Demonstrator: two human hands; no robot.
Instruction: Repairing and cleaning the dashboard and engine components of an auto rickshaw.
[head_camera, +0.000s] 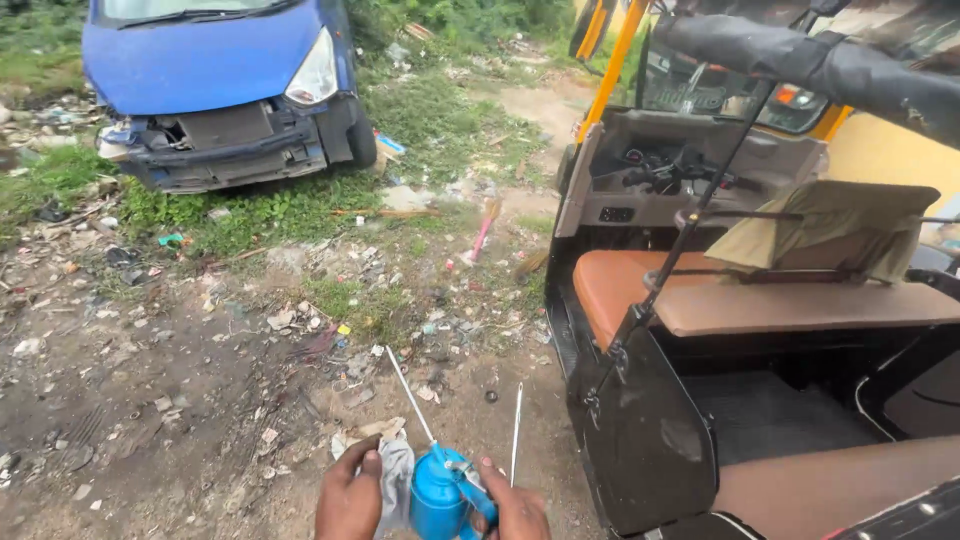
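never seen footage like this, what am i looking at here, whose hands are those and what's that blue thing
This is one picture from a camera worn on a person's head, looking down and ahead, so the two bare hands at the bottom edge are that person's own. No robot is involved.

The left hand holds a grey rag. The right hand has its grip on a blue oil can, the kind with a thumb lever and a long thin spout pointing up and away. A thin rod rises beside that hand; whether the hand holds it is unclear.

To the right stands an open three-wheeled cab with a brown seat and handlebar controls. The dirt ground is strewn with litter. At top left sits a blue car with its front bumper missing, in the grass.
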